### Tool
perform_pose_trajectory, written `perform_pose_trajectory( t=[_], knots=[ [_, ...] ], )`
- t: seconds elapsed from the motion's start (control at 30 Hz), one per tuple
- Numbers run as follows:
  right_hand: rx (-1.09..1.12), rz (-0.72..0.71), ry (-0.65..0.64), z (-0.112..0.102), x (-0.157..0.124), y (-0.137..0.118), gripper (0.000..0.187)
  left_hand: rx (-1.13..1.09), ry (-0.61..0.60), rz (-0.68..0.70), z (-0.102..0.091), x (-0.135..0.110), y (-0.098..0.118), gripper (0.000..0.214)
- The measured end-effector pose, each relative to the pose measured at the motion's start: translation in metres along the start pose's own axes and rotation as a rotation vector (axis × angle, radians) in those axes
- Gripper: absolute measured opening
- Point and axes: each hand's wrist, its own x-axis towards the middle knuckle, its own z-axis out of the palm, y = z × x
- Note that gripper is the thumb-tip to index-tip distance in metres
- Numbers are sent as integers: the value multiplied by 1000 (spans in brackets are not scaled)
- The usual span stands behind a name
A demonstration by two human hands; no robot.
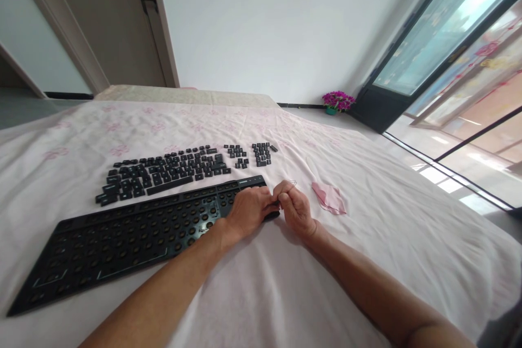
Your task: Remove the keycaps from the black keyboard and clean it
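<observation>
A black keyboard (pixel 134 234) lies slantwise on the cloth, most of its keycaps off and the key sockets bare. My left hand (pixel 250 207) is over its right end, thumb and fingers closed together; what they pinch is hidden. Touching or almost touching its fingertips, my right hand (pixel 297 207) is closed around a tool whose thin wire loops (pixel 292 182) stick out above the fist, like a wire keycap puller. Something small and dark shows between the two hands, too unclear to name. Behind the keyboard, loose black keycaps (pixel 169 169) are laid out in keyboard order.
A pale flowered cloth (pixel 367 261) covers the surface. A crumpled pink cloth (pixel 330 198) lies right of my hands. Smaller keycap groups (pixel 261 153) sit behind the keyboard's right end. Beyond are a white wall, a door (pixel 110 16), a flower pot (pixel 336 102) and a glass door.
</observation>
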Motion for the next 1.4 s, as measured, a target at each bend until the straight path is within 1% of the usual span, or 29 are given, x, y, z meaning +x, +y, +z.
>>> perform_pose_trajectory(
  t=[0.1,0.23,0.33,0.43,0.5,0.57,0.7,0.77,0.83,0.93,1.07,1.13,1.17,1.27,1.33,1.4],
  knots=[
    [-13,-49,17,1,-2,-3,30,30,23,7,1,-2,0,35],
    [-34,-70,68,2,2,-8,30,0,62,26,2,-5,0,36],
    [-5,-61,63,1,8,-8,30,-31,122,-24,2,-5,-1,36],
    [21,45,15,-3,11,-4,29,-124,194,-103,1,-1,-4,29],
    [2,144,7,-7,12,0,35,-197,260,-159,-1,1,-7,24],
    [-54,217,-33,-9,12,2,38,-260,314,-211,-2,3,-9,20],
    [-120,279,-174,-10,15,4,37,-423,348,-243,-1,2,-13,16],
    [-114,307,-196,-8,17,4,35,-465,361,-244,-1,1,-13,16],
    [-102,347,-191,-6,19,4,32,-460,385,-234,-1,1,-12,15],
    [-77,400,-183,-2,19,3,32,-387,419,-173,-1,0,-9,11],
    [-120,404,-215,-2,15,-5,36,-283,473,-80,-4,-3,-4,15],
    [-167,397,-220,-6,15,-7,40,-268,538,-95,-7,-3,-5,17],
    [-192,396,-216,-9,16,-6,41,-274,582,-132,-8,-3,-6,17],
    [-241,404,-170,-24,27,10,36,-379,691,-301,-10,-2,-14,18],
    [-222,429,-121,-35,41,31,33,-482,696,-375,-9,-2,-19,20],
    [-161,487,-65,-44,56,56,36,-551,673,-397,-8,-2,-22,21]
  ],
)
